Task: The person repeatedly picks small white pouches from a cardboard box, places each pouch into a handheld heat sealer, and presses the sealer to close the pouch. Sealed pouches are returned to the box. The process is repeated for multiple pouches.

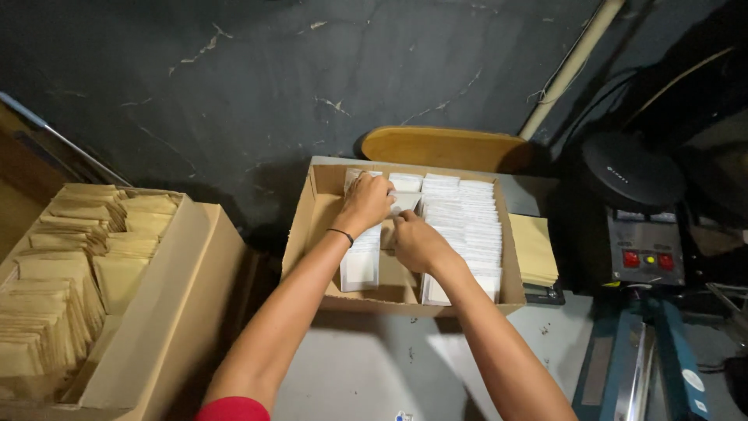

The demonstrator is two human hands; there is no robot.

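An open cardboard box (302, 226) sits in front of me, holding rows of white flat pouches (467, 222) stood on edge. Both my hands are inside it. My left hand (365, 203), with a thin dark band on the wrist, grips the top of a short stack of white pouches (360, 265) in the left row. My right hand (417, 242) is closed around one white pouch (407, 201) in the middle of the box, just right of the left hand.
A larger cardboard box (187, 288) full of brown paper pouches (70, 265) stands at the left. A stack of tan envelopes (534, 249) lies right of the middle box. A sealing machine (643, 249) with red buttons stands at the right, a wooden board (444, 148) behind.
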